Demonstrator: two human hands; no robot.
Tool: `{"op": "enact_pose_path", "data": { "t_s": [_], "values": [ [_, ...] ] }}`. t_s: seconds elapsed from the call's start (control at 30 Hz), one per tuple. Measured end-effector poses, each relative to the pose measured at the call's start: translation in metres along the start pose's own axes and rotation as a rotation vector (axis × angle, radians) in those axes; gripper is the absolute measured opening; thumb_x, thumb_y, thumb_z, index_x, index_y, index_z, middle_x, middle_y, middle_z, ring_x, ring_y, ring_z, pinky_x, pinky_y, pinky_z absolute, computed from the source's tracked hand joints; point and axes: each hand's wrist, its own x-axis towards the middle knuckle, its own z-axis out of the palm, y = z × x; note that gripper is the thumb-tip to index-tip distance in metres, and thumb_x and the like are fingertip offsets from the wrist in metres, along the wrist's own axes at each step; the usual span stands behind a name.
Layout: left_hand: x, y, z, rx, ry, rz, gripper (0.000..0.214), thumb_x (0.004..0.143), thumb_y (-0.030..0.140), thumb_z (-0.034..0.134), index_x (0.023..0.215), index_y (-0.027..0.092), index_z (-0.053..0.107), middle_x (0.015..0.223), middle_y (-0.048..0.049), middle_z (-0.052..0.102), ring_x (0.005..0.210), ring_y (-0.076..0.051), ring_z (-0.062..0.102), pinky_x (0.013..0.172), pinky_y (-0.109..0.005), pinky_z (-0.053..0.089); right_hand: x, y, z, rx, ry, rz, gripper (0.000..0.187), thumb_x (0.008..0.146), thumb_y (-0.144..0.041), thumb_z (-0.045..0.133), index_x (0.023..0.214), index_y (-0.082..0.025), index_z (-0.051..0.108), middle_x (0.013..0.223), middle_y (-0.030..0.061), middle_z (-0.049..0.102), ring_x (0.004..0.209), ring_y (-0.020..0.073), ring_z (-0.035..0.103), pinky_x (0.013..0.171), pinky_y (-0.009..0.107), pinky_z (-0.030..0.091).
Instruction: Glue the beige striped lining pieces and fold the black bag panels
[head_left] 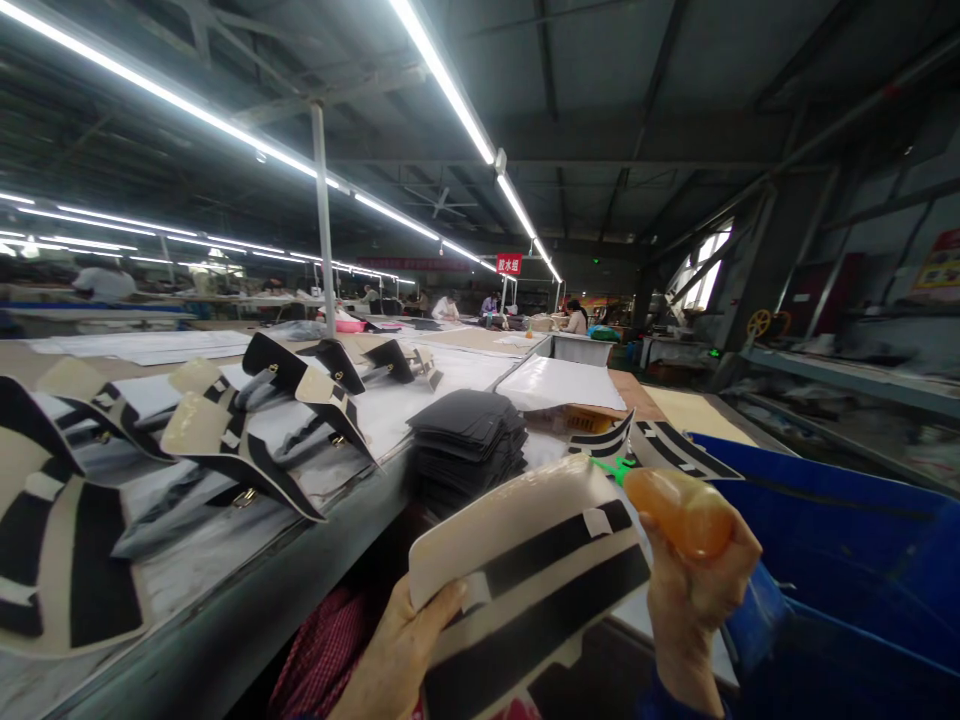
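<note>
My left hand grips the near left edge of a cream panel with black strips, thumb on top. Two small white patches show on the panel. In my right hand is an orange squeeze bottle, tilted so that its green nozzle points left at the panel's far right corner. Whether the nozzle touches the panel I cannot tell. Just beyond the panel stands a stack of black sheets at the table edge.
Several similar cream and black pieces lie bent on the table at left, some with metal clasps. More striped panels lie at right, beside a blue bin. A post rises behind; people work farther back.
</note>
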Motion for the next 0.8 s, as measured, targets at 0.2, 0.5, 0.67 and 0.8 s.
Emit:
{"op": "enact_pose_path", "data": {
  "t_s": [0.2, 0.5, 0.67, 0.8],
  "values": [
    [0.003, -0.006, -0.002, -0.102, -0.137, -0.048, 0.044, 0.061, 0.041, 0.09, 0.096, 0.019, 0.076, 0.093, -0.0059, 0.08, 0.099, -0.032, 0.072, 0.086, -0.039, 0.055, -0.014, -0.006, -0.002, 0.115, -0.122, 0.134, 0.08, 0.061, -0.063, 0.084, 0.123, -0.021, 0.057, 0.108, 0.0051, 0.058, 0.098, 0.029, 0.058, 0.091, 0.051, 0.05],
    [-0.003, 0.008, 0.012, -0.164, -0.302, -0.031, 0.035, 0.065, 0.035, 0.088, 0.094, 0.017, 0.079, 0.08, -0.004, 0.079, 0.077, -0.023, 0.072, 0.074, -0.031, 0.055, -0.039, -0.028, -0.006, -0.026, -0.234, 0.113, 0.081, 0.056, -0.061, 0.087, 0.12, -0.02, 0.06, 0.106, 0.0063, 0.059, 0.098, 0.0305, 0.058, 0.089, 0.048, 0.05],
    [-0.006, 0.01, 0.011, -0.203, -0.293, -0.022, 0.033, 0.064, 0.038, 0.091, 0.088, 0.018, 0.079, 0.076, -0.0024, 0.078, 0.07, -0.02, 0.071, 0.072, -0.029, 0.057, -0.056, -0.034, -0.007, 0.091, -0.265, 0.028, 0.075, 0.061, -0.063, 0.082, 0.118, -0.02, 0.06, 0.108, 0.0072, 0.061, 0.095, 0.0291, 0.061, 0.085, 0.046, 0.052],
    [-0.002, 0.005, 0.007, -0.18, -0.307, -0.021, 0.033, 0.067, 0.036, 0.088, 0.093, 0.017, 0.078, 0.084, -0.0043, 0.079, 0.08, -0.021, 0.072, 0.075, -0.028, 0.057, -0.045, -0.031, 0.002, -0.027, -0.174, 0.039, 0.08, 0.057, -0.063, 0.086, 0.119, -0.019, 0.059, 0.107, 0.0074, 0.06, 0.097, 0.0306, 0.06, 0.09, 0.05, 0.051]
  ]
}}
